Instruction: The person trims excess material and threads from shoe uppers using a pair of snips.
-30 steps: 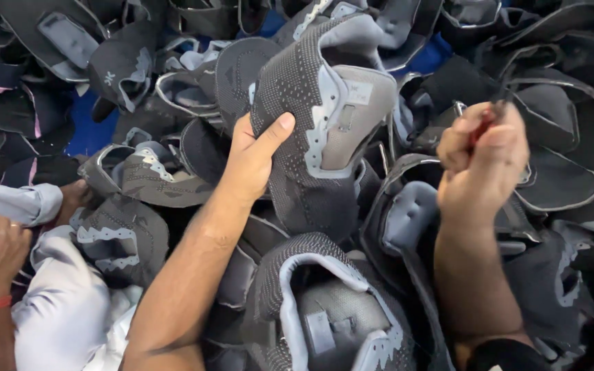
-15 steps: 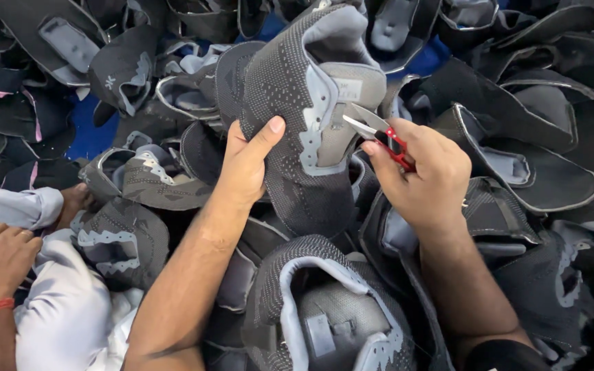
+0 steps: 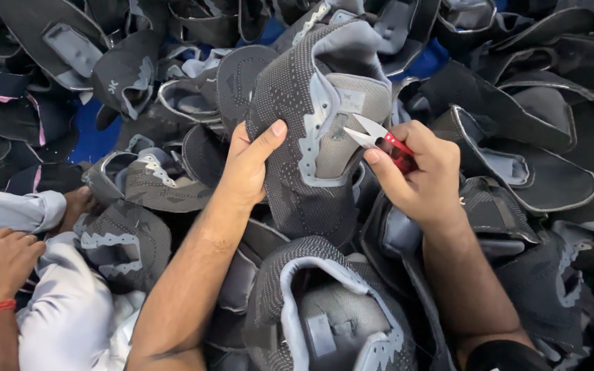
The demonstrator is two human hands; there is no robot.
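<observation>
My left hand [image 3: 249, 165] grips the left side of a dark grey knitted shoe upper [image 3: 290, 130] with a pale grey lining, holding it up over the pile. Its thumb lies across the knit. My right hand [image 3: 421, 175] holds small thread snips with a red handle [image 3: 379, 137]. The metal blades point left and touch the upper's pale tongue area, next to a small label.
A deep pile of similar grey and black shoe uppers [image 3: 531, 137] fills the view, with blue cloth [image 3: 91, 137] showing beneath. Another upper [image 3: 331, 309] lies just below. At the lower left another person's hand [image 3: 1, 264] with a red wristband and pale trousers [image 3: 70, 309] show.
My right hand came in from the right with the snips and brought the blades to the upper's tongue. My left hand kept its hold and lifted the upper slightly.
</observation>
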